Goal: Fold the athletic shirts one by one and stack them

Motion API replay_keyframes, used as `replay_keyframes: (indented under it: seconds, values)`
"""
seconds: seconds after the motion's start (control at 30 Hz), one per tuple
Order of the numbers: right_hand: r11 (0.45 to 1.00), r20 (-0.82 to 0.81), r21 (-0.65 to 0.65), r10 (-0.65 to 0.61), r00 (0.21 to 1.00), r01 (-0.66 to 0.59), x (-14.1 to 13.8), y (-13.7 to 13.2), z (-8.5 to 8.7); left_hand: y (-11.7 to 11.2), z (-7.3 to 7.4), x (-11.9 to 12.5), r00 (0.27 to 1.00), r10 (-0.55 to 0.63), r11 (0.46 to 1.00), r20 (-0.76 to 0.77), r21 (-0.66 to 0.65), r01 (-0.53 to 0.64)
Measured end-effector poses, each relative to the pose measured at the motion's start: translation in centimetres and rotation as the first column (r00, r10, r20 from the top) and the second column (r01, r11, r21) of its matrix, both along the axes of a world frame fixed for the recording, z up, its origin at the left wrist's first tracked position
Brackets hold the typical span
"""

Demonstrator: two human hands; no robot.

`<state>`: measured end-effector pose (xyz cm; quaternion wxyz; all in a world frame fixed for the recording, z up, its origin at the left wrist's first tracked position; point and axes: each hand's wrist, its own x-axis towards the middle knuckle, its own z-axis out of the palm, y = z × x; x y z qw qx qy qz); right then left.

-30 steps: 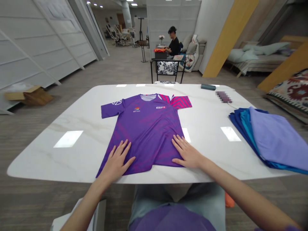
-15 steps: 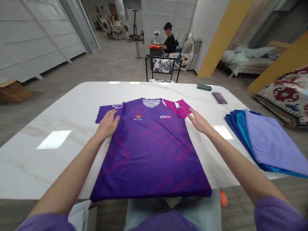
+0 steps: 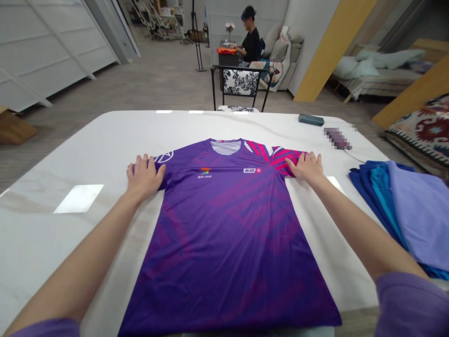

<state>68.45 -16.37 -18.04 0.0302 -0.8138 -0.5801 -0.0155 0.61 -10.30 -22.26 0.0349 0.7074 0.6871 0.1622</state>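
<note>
1. Across a glossy white marbled table (image 3: pixel 115 135) lies a purple short-sleeved jersey (image 3: pixel 224 224).
2. Beyond, a black-framed chair (image 3: pixel 240 82) stands on grey flooring (image 3: pixel 168 79).
3. Forearms (image 3: pixel 105 234) reach forward: left hand (image 3: pixel 143 177) spread palm-down on the purple sleeve (image 3: pixel 170 171), right hand (image 3: pixel 308 167) likewise on the pink-striped sleeve (image 3: pixel 282 160).

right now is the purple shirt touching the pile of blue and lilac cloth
Apart. The head view shows bare white tabletop between the purple shirt and the cloth pile, on both sides of the right forearm.
</note>
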Motion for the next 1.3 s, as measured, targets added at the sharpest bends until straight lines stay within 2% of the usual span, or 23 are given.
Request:
replay_keyframes:
  seconds: [0.07,0.17,0.23,0.3,0.4,0.47,0.53,0.6,0.67,0.7,0.77,0.83,0.9,0.97,1.0,1.07,1.13,1.17,1.23,1.3]
  values:
    - [0.982,-0.033,0.049,0.185,0.982,-0.183,-1.9,1.4,0.5,2.1,1.0,3.4,0.989,-0.148,0.989,0.024,0.016,0.148]
    - [0.875,-0.152,0.038,0.483,0.862,-0.483,-6.5,5.1,1.0,6.5,1.9,9.8,0.923,-0.376,0.924,0.077,-0.043,0.380]
    - [0.825,-0.208,0.001,0.552,0.807,-0.565,-9.2,7.9,0.6,9.6,1.7,13.7,0.890,-0.450,0.884,0.076,-0.099,0.456]
    - [0.817,-0.224,-0.040,0.554,0.802,-0.575,-10.7,10.7,-0.2,12.4,1.1,16.4,0.875,-0.483,0.864,0.047,-0.136,0.484]
    - [0.827,-0.224,-0.051,0.536,0.814,-0.559,-10.8,14.8,-1.2,15.9,0.4,18.3,0.868,-0.497,0.859,0.016,-0.129,0.495]
    - [0.830,-0.232,-0.053,0.531,0.815,-0.555,-10.2,17.0,-1.3,17.5,0.7,18.7,0.879,-0.477,0.872,0.015,-0.120,0.475]
    - [0.839,-0.242,-0.039,0.519,0.820,-0.542,-9.8,18.1,-0.5,17.6,1.7,18.6,0.900,-0.435,0.897,0.018,-0.082,0.435]
    - [0.862,-0.226,0.042,0.500,0.836,-0.504,-9.7,17.1,0.9,15.3,3.3,17.8,0.907,-0.420,0.907,0.012,-0.005,0.421]
    - [0.867,-0.180,0.152,0.496,0.849,-0.474,-9.9,13.0,2.5,9.9,4.9,16.2,0.889,-0.457,0.888,-0.012,0.054,0.457]
    - [0.857,-0.155,0.186,0.509,0.847,-0.481,-9.9,9.6,3.3,6.0,5.5,15.0,0.874,-0.485,0.872,-0.029,0.065,0.486]
    - [0.822,-0.123,0.180,0.564,0.817,-0.541,-10.1,0.6,4.1,-3.3,5.8,12.2,0.856,-0.515,0.856,-0.036,0.040,0.516]
    - [0.787,-0.142,0.145,0.617,0.774,-0.600,-10.3,-10.1,3.8,-13.4,5.0,9.5,0.853,-0.521,0.853,-0.012,0.004,0.521]
    - [0.780,-0.176,0.105,0.625,0.761,-0.616,-10.6,-20.1,2.4,-22.4,3.4,7.6,0.853,-0.522,0.852,0.005,-0.038,0.522]
    - [0.791,-0.180,0.077,0.609,0.772,-0.607,-10.9,-27.5,0.7,-29.0,2.1,6.7,0.859,-0.512,0.858,-0.002,-0.057,0.511]
    - [0.799,-0.175,0.068,0.599,0.781,-0.598,-11.0,-30.0,0.1,-31.1,1.8,6.6,0.860,-0.511,0.858,0.001,-0.063,0.510]
    - [0.817,-0.155,0.077,0.576,0.803,-0.571,-11.7,-32.6,-0.3,-32.6,2.2,6.4,0.857,-0.514,0.854,0.049,-0.073,0.516]
    - [0.835,-0.145,0.128,0.550,0.822,-0.536,-13.5,-33.1,0.4,-30.5,3.4,5.7,0.871,-0.472,0.874,0.137,-0.056,0.482]
    - [0.838,-0.154,0.162,0.543,0.825,-0.522,-15.1,-33.0,1.1,-28.3,4.2,4.9,0.889,-0.419,0.901,0.185,-0.032,0.432]
    - [0.825,-0.201,0.205,0.563,0.802,-0.527,-19.4,-32.7,2.7,-22.4,5.5,2.8,0.945,-0.221,0.975,0.241,0.040,0.218]
    - [0.778,-0.261,0.185,0.627,0.734,-0.600,-25.2,-32.8,4.3,-15.5,6.5,0.3,0.946,-0.004,0.999,0.323,0.036,-0.008]
